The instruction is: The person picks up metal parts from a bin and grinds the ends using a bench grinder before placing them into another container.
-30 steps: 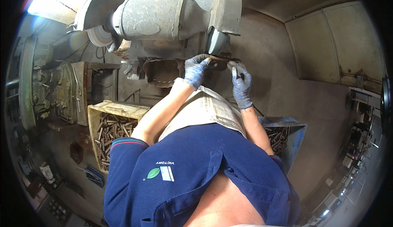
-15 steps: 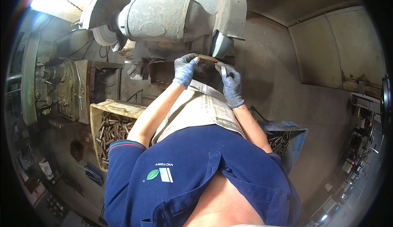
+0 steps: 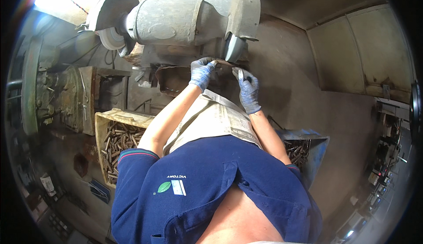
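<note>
A slim brownish metal rod point(image 3: 225, 63) spans the gap between my two gloved hands, just under the grinding wheel point(image 3: 235, 49) at the right end of a grey bench grinder point(image 3: 169, 22). My left hand point(image 3: 201, 74), in a blue and grey glove, is closed round the rod's left end. At the other end, the fingertips of my right hand point(image 3: 248, 92) pinch the rod, its remaining fingers curled. The rod's upper side seems to meet the wheel's lower edge, though the exact contact is too small to make out.
A pale bin point(image 3: 101, 131) of metal pieces stands by my left elbow. Another, blue-edged bin point(image 3: 318, 156) with similar pieces is at my right. A second wheel point(image 3: 112, 38) sits at the grinder's left end. Heavy machinery point(image 3: 66, 96) is at left, a metal cabinet point(image 3: 359, 50) at right.
The rod and my left hand have shifted slightly, the rod now sitting a little higher toward the wheel. Both hands keep their hold. The whole view has moved slightly.
</note>
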A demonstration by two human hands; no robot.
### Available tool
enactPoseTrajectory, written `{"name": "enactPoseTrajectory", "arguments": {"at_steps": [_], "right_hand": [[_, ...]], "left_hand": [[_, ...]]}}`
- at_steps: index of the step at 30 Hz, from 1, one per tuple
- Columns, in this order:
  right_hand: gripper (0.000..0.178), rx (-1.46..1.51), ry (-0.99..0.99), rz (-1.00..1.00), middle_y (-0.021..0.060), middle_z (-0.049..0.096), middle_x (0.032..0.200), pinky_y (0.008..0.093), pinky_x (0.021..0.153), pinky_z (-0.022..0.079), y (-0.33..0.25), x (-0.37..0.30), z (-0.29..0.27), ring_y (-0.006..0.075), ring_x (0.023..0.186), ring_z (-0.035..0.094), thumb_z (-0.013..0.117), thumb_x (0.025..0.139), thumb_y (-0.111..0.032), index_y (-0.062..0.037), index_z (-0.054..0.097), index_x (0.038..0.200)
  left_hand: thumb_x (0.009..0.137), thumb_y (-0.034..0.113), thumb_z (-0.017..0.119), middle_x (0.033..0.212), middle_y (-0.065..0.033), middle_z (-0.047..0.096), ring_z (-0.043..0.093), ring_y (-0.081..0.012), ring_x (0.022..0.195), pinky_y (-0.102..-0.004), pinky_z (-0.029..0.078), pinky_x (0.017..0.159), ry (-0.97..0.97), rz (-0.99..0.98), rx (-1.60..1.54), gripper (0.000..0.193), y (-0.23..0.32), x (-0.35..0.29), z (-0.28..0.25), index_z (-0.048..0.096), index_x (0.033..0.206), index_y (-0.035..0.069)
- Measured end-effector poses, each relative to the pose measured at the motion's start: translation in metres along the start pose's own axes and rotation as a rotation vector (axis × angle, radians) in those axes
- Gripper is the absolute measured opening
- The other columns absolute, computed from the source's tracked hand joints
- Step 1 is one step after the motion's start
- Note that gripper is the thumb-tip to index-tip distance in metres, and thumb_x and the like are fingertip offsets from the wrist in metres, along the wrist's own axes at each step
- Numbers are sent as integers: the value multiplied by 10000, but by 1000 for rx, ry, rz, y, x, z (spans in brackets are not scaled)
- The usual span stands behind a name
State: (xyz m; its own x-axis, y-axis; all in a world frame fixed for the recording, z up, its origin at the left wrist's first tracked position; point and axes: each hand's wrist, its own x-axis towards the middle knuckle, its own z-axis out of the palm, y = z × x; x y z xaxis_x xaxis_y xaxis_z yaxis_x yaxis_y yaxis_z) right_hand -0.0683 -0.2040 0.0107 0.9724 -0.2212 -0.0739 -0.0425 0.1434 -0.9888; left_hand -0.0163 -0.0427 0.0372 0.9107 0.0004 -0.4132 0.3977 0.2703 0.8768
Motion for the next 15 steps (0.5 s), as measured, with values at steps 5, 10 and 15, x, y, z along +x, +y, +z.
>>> {"name": "enactPoseTrajectory", "arguments": {"at_steps": [5,10,15], "right_hand": [[272,63,-110,22,148,623,1050,341,919,470,2,3,14,215,966,605,558,905,-156,49,594,1080],[265,270,-137,113,145,590,1111,354,943,462,-8,-2,26,226,1026,577,560,901,-137,48,592,1088],[244,-282,-227,-429,151,556,1164,346,939,435,-49,-33,16,251,1121,517,560,864,-60,26,610,1086]], "left_hand": [[848,52,603,743,-73,660,612,-130,605,-244,505,554,2,2,-52,85,-5,10,-21,641,893,-9],[830,43,625,790,-60,659,603,-102,670,-218,491,623,-5,85,-12,112,-3,9,-35,647,914,-28],[816,28,639,843,-57,660,596,-92,734,-200,477,674,-150,40,-81,157,12,-28,-49,646,962,-30]]}}
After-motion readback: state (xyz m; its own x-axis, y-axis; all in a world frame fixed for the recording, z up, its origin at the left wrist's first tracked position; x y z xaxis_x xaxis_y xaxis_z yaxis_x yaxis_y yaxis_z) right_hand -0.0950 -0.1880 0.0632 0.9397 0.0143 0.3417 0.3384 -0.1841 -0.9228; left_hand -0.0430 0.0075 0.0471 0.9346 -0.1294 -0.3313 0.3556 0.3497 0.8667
